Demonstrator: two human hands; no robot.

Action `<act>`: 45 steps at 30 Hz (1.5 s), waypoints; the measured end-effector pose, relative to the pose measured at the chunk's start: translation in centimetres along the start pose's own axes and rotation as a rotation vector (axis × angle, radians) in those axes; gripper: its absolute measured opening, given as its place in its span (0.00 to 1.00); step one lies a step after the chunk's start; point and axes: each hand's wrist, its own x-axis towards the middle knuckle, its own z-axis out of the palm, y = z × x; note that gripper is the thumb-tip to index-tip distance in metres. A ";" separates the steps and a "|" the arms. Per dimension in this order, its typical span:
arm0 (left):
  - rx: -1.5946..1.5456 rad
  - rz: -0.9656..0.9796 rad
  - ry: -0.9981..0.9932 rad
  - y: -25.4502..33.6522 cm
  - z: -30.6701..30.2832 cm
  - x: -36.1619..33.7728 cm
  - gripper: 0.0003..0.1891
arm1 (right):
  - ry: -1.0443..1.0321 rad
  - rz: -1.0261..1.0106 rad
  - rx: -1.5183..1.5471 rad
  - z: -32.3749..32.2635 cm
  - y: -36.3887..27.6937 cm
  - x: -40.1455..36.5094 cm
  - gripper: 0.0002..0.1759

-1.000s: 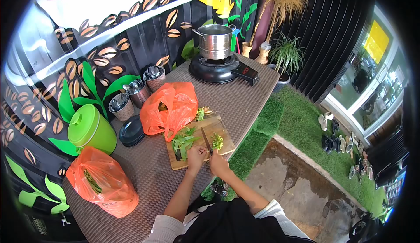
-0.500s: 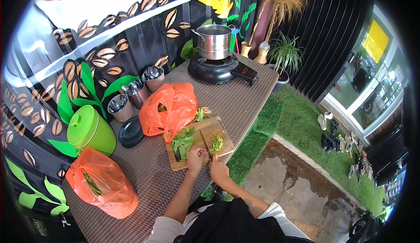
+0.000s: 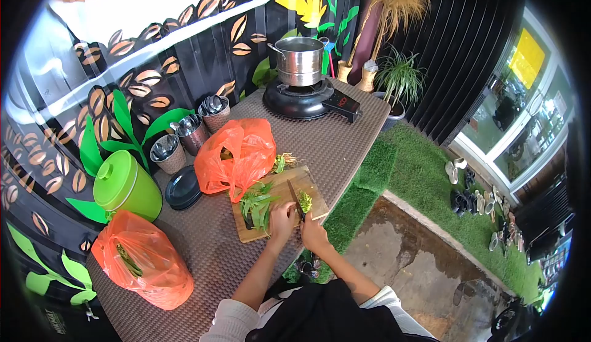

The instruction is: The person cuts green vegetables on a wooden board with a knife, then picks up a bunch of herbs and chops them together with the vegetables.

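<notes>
A wooden cutting board (image 3: 311, 180) lies near the table's front edge. A bunch of green leafy stems (image 3: 257, 201) rests across it, and my left hand (image 3: 281, 219) presses down on their near end. My right hand (image 3: 314, 235) grips a knife (image 3: 296, 198), whose blade stands just right of my left fingers. A small heap of chopped greens (image 3: 305, 201) sits on the board right of the blade.
An orange plastic bag (image 3: 234, 155) touches the board's far side; another orange bag (image 3: 143, 260) lies front left. A green lidded bin (image 3: 125, 183), black plates (image 3: 183, 189), cutlery cups (image 3: 192, 131) and a steel pot (image 3: 300, 59) on a stove (image 3: 305, 100) stand behind. Artificial grass (image 3: 372, 169) borders the table.
Both hands and the knife have shifted slightly toward the board's middle as the blade worked through the stems. The view has drifted a little; the bags and pot stay put.
</notes>
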 end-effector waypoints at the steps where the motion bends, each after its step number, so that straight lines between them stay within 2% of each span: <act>1: 0.002 0.001 0.001 0.1 -0.6 0.2 0.07 | -0.023 0.010 0.010 -0.2 0.0 0.0 0.19; 3: 0.179 0.226 0.145 0.0 -2.3 0.6 0.07 | -0.046 0.020 0.021 -0.3 0.1 -0.1 0.19; 7: 0.418 0.125 0.210 -2.0 -5.7 1.4 0.10 | -0.028 0.017 -0.010 0.3 0.2 0.0 0.20; 11: 0.495 0.089 0.211 -4.0 -7.7 1.3 0.11 | -0.022 0.017 -0.034 0.2 -0.1 -0.1 0.22; 13: 0.503 0.071 0.135 -4.0 -8.3 1.2 0.11 | -0.022 0.010 -0.037 0.3 0.0 0.0 0.23; 18: 0.472 0.131 0.209 -0.8 -9.6 -0.4 0.10 | -0.064 0.004 -0.046 0.0 0.1 0.1 0.26; 20: 0.465 0.135 0.204 -0.4 -9.8 -1.5 0.09 | -0.050 0.006 -0.035 -0.1 -0.1 -0.1 0.23; 22: 0.485 0.006 -0.112 -0.4 -10.0 -2.6 0.11 | -0.062 -0.005 -0.021 -0.2 -0.1 0.0 0.23; 25: 0.369 -0.040 -0.169 -1.3 -9.4 -4.0 0.12 | -0.068 -0.022 -0.017 -0.4 -0.1 -0.2 0.22; 29: 0.134 -0.116 -0.119 -3.1 -8.7 -4.2 0.09 | -0.070 -0.009 -0.045 -0.4 -0.1 -0.1 0.20; 34: 0.463 0.067 -0.026 -0.5 -9.6 -3.7 0.05 | -0.015 -0.047 -0.016 -0.1 0.3 0.0 0.17; 36: 0.482 0.125 0.026 -0.2 -9.3 -3.5 0.05 | 0.019 -0.061 -0.014 -0.1 0.9 0.4 0.17; 38: 0.500 0.183 0.080 0.0 -8.9 -3.1 0.06 | -0.063 -0.085 0.038 -1.0 1.2 1.1 0.17; 40: 0.429 0.193 0.156 0.1 -8.5 -2.5 0.06 | -0.042 -0.093 0.041 -1.7 0.8 1.3 0.17; 44: 0.224 0.111 0.144 0.1 -7.5 -1.4 0.07 | -0.016 -0.098 0.104 -2.3 -0.3 0.1 0.19; 45: 0.099 0.102 0.090 0.3 -7.3 -1.3 0.06 | -0.013 -0.095 0.104 -2.1 -0.5 -0.3 0.19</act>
